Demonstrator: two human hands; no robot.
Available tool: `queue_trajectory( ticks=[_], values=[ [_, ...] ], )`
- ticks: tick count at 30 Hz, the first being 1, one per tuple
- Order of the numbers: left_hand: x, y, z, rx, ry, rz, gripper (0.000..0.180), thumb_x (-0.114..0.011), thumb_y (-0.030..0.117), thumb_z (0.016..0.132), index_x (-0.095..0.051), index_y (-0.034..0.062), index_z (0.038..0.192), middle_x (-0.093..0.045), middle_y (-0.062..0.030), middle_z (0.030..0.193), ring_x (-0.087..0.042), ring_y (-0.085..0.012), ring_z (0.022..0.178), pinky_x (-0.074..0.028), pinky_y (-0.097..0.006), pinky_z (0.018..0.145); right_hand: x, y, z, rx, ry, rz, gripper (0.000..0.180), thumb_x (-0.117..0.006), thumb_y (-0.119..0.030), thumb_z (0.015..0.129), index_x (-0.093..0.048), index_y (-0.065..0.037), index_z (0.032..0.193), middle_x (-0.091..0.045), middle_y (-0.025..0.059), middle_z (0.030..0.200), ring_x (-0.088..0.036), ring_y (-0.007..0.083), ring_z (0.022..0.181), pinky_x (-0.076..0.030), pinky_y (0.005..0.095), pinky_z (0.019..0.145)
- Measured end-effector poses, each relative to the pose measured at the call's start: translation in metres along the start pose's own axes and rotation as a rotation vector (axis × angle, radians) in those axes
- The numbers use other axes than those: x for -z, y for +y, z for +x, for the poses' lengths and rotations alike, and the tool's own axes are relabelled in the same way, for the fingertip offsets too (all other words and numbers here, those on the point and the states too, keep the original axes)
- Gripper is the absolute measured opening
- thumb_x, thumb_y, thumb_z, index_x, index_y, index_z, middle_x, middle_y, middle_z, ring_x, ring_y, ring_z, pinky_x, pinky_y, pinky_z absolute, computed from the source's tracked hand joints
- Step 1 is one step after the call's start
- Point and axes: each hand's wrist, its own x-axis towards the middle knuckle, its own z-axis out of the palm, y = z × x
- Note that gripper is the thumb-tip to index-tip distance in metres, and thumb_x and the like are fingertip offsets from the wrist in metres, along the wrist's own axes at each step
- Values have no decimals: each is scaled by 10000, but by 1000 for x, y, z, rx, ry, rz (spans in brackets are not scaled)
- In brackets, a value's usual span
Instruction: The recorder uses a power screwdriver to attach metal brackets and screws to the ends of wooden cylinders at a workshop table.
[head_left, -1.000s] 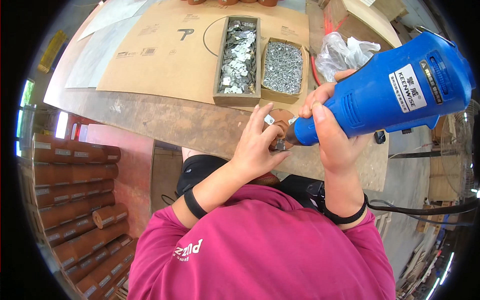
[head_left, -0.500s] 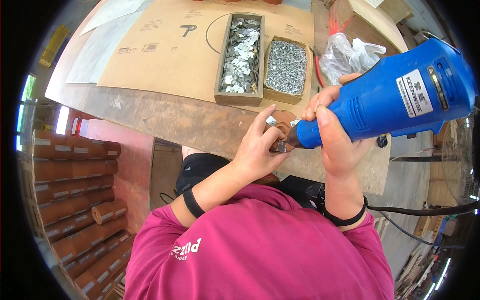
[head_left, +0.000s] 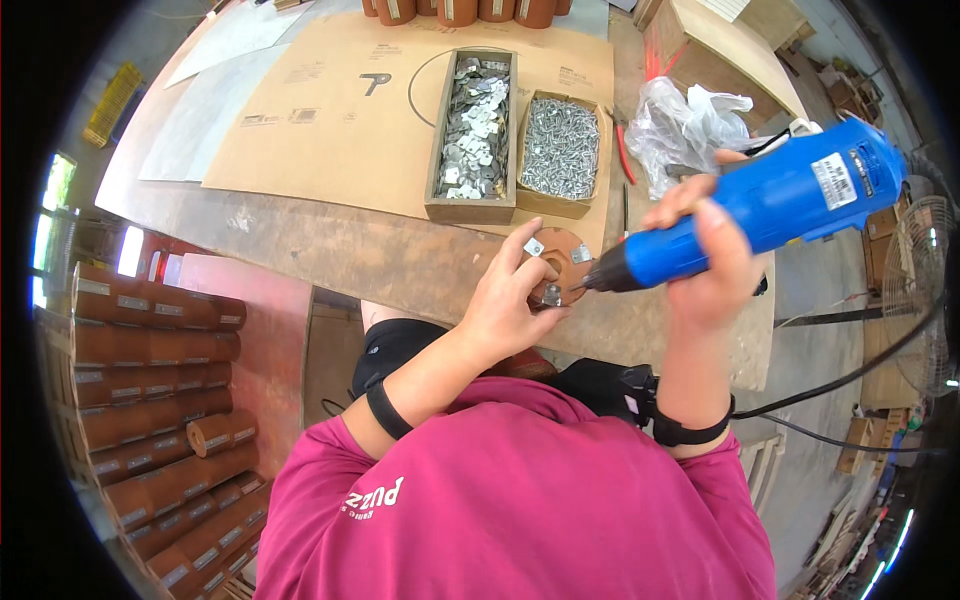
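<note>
The right hand (head_left: 712, 262) grips a blue electric screwdriver (head_left: 760, 215). The left hand (head_left: 510, 300), fingers closed, holds a round brown wooden disc (head_left: 568, 262) with small metal brackets (head_left: 534, 247) just above its fingertips.

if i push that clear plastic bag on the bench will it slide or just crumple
The plastic bag looks thin and crinkled, so it would likely crumple and fold rather than slide whole. It seems puffed up and light, probably easy to lift. What is inside cannot be told.

Wooden bench (head_left: 300, 245) w/ cardboard sheet (head_left: 330, 120), brown disc (head_left: 565, 262), plastic bag (head_left: 680, 125) on top.
</note>
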Motion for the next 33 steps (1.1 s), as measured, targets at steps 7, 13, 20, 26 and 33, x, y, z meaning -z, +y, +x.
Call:
queue_trajectory(
  ticks=[7, 13, 20, 26, 33],
  values=[
    [-1, -2, -7, -5, 51, -57, 451, -800, 128, 503, -533, 66, 860, -328, -208, 1270, -467, -341, 1041, -421, -393, 838, 98, 18, 28, -399, 327, -485, 390, -633, -85, 669, -451, 15, 999, -540, 97, 754, -553, 176, 616, -463, 301, 549],
    [8, -2, -6, 1, 84, 17, 725, -790, 186, 546, -415, 54, 1151, -344, -189, 1229, -430, -362, 1074, -418, -392, 853, 179, 80, 1, -635, 244, -979, 525, -696, -142, 553, -511, 36, 1012, -584, 134, 870, -571, 211, 769, -457, 321, 701],
    [12, -5, -13, 76, 45, 37, 812, -778, 223, 568, -352, -20, 1215, -428, -187, 1154, -478, -321, 1037, -423, -367, 849, 188, 98, -2, -641, 107, -1585, 580, -664, -239, 630, -488, 47, 1103, -572, 197, 993, -563, 282, 892, -427, 360, 805],
    [9, -7, -17, 79, 76, -26, 739, -758, 205, 586, -374, -18, 1177, -468, -182, 1109, -492, -320, 1016, -434, -358, 827, 129, 87, -19, -428, -7, -1746, 607, -603, -344, 720, -406, -102, 1240, -476, 253, 1135, -473, 380, 1039, -369, 425, 888],
    [11, -1, -14, 129, 71, -117, 687, -756, 173, 584, -383, 3, 1136, -478, -174, 1048, -498, -327, 970, -432, -368, 808, 126, 108, -50, -513, -267, -1604, 531, -598, -253, 723, -426, -158, 1217, -488, 228, 974, -521, 356, 884, -419, 391, 804]
  ],
)
